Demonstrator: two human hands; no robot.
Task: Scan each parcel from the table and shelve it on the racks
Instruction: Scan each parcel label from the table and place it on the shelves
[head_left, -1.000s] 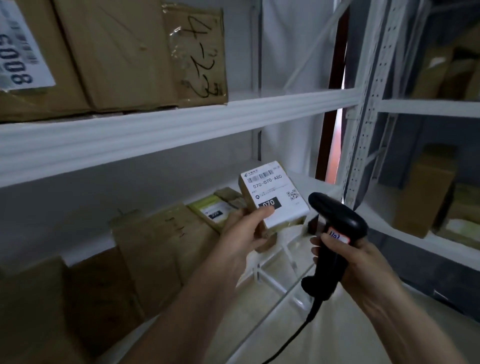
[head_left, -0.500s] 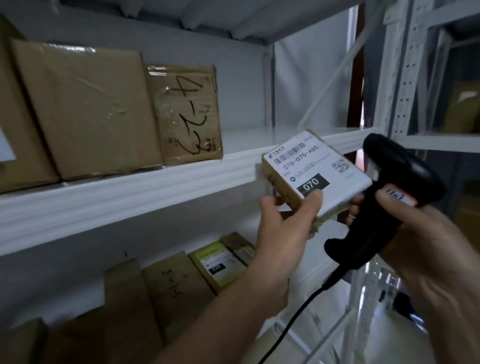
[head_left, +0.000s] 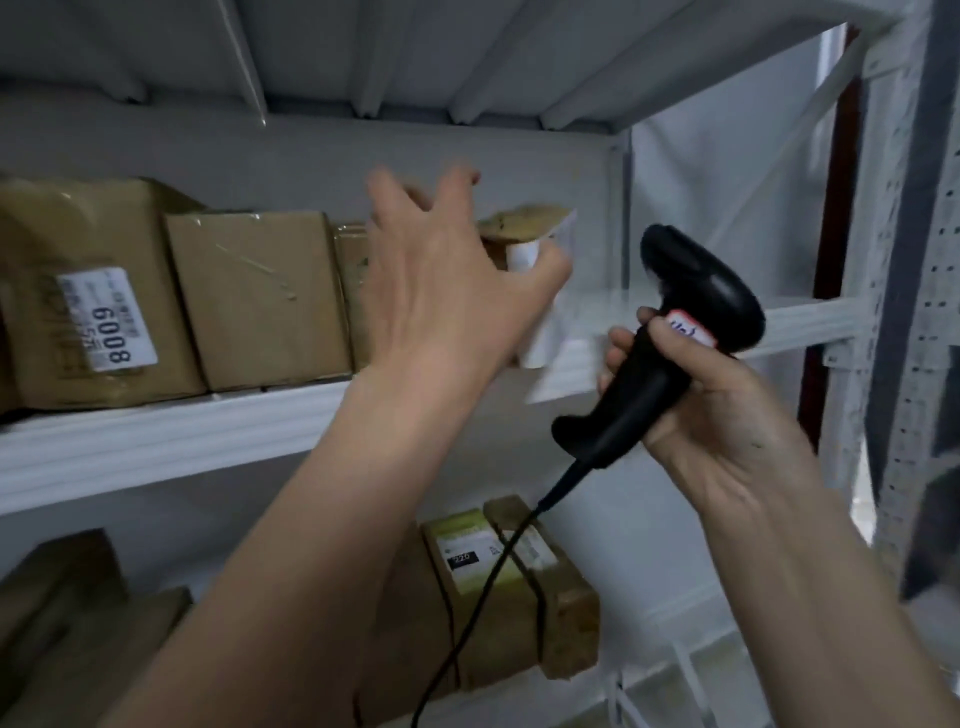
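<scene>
My left hand (head_left: 441, 291) reaches onto the middle shelf (head_left: 156, 441) and grips the small brown parcel (head_left: 524, 223) with a white label. The parcel stands tilted at the right end of the row of boxes, mostly hidden behind my palm and blurred. My right hand (head_left: 727, 415) is shut around the handle of the black barcode scanner (head_left: 696, 291), held just right of the parcel, in front of the shelf edge. The scanner's cable (head_left: 488, 582) hangs down past the lower shelf.
Cardboard boxes fill the left of the middle shelf, one labelled 6008 (head_left: 104, 291) and a plain taped one (head_left: 260, 296). Bare shelf lies right of the parcel. Below stand more parcels, one with a green label (head_left: 467, 551). A perforated rack upright (head_left: 904, 260) rises at the right.
My left hand has lifted the parcel from in front of the scanner up onto the middle shelf. The label now faces away from me. The view has tilted upward.
</scene>
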